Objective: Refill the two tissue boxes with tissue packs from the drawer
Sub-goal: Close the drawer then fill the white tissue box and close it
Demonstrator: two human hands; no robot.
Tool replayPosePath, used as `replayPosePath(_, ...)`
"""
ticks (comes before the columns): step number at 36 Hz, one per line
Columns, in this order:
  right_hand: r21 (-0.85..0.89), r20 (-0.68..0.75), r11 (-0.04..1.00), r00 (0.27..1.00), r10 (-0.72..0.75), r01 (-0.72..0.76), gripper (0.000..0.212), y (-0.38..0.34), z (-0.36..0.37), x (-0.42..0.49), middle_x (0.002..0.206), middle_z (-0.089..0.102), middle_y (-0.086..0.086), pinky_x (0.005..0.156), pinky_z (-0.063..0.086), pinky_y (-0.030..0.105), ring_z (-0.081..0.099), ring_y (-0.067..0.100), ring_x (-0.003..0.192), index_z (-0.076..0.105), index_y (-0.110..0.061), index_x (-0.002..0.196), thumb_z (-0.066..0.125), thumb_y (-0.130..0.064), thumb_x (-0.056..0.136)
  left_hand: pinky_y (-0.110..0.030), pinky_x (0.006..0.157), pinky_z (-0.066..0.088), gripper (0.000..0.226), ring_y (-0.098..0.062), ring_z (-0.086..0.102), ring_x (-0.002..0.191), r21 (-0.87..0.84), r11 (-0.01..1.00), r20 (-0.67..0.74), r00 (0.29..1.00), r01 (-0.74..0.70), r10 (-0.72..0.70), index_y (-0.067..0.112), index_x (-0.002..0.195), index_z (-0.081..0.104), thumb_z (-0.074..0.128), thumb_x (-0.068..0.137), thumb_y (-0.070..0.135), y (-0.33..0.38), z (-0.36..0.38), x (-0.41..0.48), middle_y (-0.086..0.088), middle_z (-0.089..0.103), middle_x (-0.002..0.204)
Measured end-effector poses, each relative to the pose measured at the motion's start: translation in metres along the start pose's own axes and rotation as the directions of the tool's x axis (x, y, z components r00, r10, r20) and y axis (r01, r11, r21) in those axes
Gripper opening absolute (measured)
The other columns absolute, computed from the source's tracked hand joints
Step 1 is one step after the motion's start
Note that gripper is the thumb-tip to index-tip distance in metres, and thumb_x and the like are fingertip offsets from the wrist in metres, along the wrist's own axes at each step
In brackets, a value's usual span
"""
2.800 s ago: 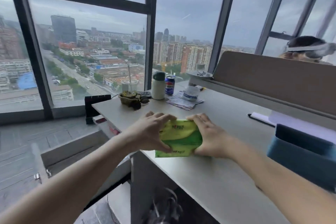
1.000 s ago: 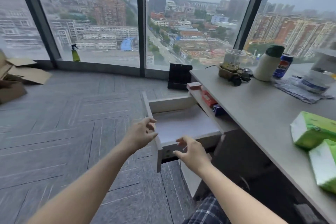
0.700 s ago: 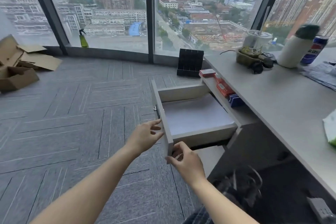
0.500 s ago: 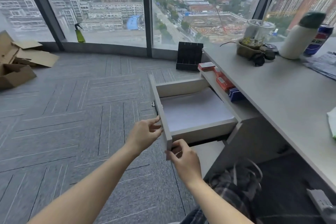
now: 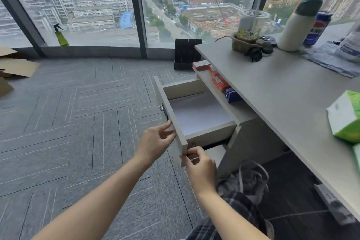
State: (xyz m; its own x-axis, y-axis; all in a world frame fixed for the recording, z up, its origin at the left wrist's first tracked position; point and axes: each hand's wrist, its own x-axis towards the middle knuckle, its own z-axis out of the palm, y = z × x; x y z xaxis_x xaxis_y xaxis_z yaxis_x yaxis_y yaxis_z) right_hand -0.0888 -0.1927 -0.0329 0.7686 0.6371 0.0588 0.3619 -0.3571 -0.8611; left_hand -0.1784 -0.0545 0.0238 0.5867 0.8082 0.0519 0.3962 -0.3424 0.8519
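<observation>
A light wooden drawer (image 5: 194, 117) stands pulled out from under the desk, and its white floor holds nothing. My left hand (image 5: 155, 142) rests against the outer face of the drawer front (image 5: 173, 121), fingers spread. My right hand (image 5: 198, 165) pinches the lower near corner of that front. Two green and white tissue packs (image 5: 344, 119) lie on the desk at the right edge of view. The tissue boxes are out of sight.
The grey desk (image 5: 282, 91) carries a plant pot (image 5: 243, 43), a white bottle (image 5: 298, 23), a blue can (image 5: 315, 29) and papers. A shelf (image 5: 212, 84) above the drawer holds red and blue boxes. A black box (image 5: 186, 54) and flattened cardboard (image 5: 15, 64) lie on the carpet.
Since 2.8 s ago my hands left the tissue pack on the desk and I turned to the drawer. Over the last second both hands closed onto the drawer front.
</observation>
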Motion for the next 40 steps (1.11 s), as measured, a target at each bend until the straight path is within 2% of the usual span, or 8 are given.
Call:
replayPosePath(9,0.063,-0.188,0.994,0.977,0.100,-0.089,0.022,0.012,-0.025,0.018,0.067,0.068,-0.021,0.072,0.054,0.042,0.065,0.007,0.070,0.061,-0.037,0.080,0.065,-0.057,0.071,-0.030,0.087,0.057,0.049,0.006,0.067,0.094,-0.060,0.998,0.004,0.999,-0.034,0.034,0.020,0.132,0.058,0.071,0.086,0.030,0.023,0.048,0.012,0.006,0.072,0.113)
replayPosePath(15,0.118,-0.305,0.981,0.934,0.185,-0.156,0.010,0.018,-0.043,0.030,0.073,0.069,-0.016,0.075,0.054,0.043,0.066,0.009,0.075,0.065,-0.033,0.081,0.071,-0.025,0.081,-0.019,0.084,0.055,0.056,0.001,0.067,0.094,-0.016,0.996,0.106,0.991,-0.083,0.084,0.023,0.139,0.050,0.069,0.087,0.028,0.043,0.075,0.016,0.004,0.068,0.121)
replayPosePath(22,0.275,-0.221,0.941,0.939,0.263,-0.199,0.038,0.028,-0.062,0.025,0.108,0.068,-0.011,0.079,0.046,0.009,0.062,0.004,0.100,0.067,-0.022,0.117,0.048,-0.002,0.092,-0.015,0.088,0.044,0.067,-0.003,0.061,0.111,0.026,0.999,0.271,0.962,-0.048,0.039,0.034,0.149,0.032,0.056,0.089,0.015,0.064,0.107,0.024,0.004,0.064,0.130)
replayPosePath(26,0.294,-0.210,0.932,0.937,0.281,-0.213,0.048,0.032,-0.069,0.031,0.119,0.065,-0.008,0.094,0.045,0.022,0.057,0.004,0.110,0.060,-0.019,0.129,0.042,0.004,0.091,-0.026,0.088,0.051,0.078,-0.011,0.060,0.118,0.009,1.000,0.364,0.931,-0.011,0.007,0.040,0.151,0.023,0.048,0.086,0.005,0.075,0.121,0.029,0.001,0.057,0.138)
replayPosePath(30,0.390,-0.134,0.887,0.937,0.322,-0.248,0.052,0.030,-0.079,0.043,0.123,0.058,-0.006,0.098,0.037,0.019,0.051,0.005,0.116,0.053,-0.011,0.133,0.036,0.013,0.091,-0.029,0.079,0.054,0.078,-0.015,0.063,0.114,-0.003,1.000,0.382,0.924,0.009,-0.007,0.039,0.151,0.022,0.044,0.084,0.004,0.079,0.129,0.033,-0.002,0.057,0.138)
replayPosePath(33,0.399,-0.113,0.879,0.937,0.330,-0.261,0.050,0.034,-0.083,0.050,0.123,0.058,-0.001,0.100,0.038,0.023,0.051,0.009,0.116,0.053,-0.010,0.129,0.035,0.015,0.090,-0.038,0.086,0.054,0.082,-0.014,0.063,0.115,-0.014,1.000,0.413,0.911,0.018,-0.010,0.043,0.150,0.017,0.045,0.081,0.008,0.077,0.128,0.034,-0.003,0.056,0.139)
replayPosePath(37,0.445,-0.069,0.851,0.937,0.341,-0.277,0.045,0.033,-0.092,0.055,0.120,0.056,0.003,0.100,0.037,0.020,0.052,0.012,0.114,0.051,-0.001,0.129,0.034,0.016,0.091,-0.033,0.090,0.052,0.089,-0.011,0.062,0.114,-0.005,1.000,0.467,0.884,0.029,-0.023,0.052,0.147,0.012,0.049,0.076,0.015,0.073,0.122,0.037,-0.002,0.056,0.139)
replayPosePath(40,0.447,-0.068,0.838,0.922,0.381,-0.313,0.044,0.028,-0.091,0.054,0.119,0.061,0.004,0.097,0.039,0.022,0.056,0.013,0.113,0.053,-0.003,0.128,0.036,0.014,0.091,-0.020,0.083,0.049,0.079,-0.010,0.061,0.114,-0.007,1.000,0.478,0.878,0.021,-0.015,0.043,0.150,0.023,0.051,0.086,0.005,0.074,0.113,0.035,0.001,0.057,0.138)
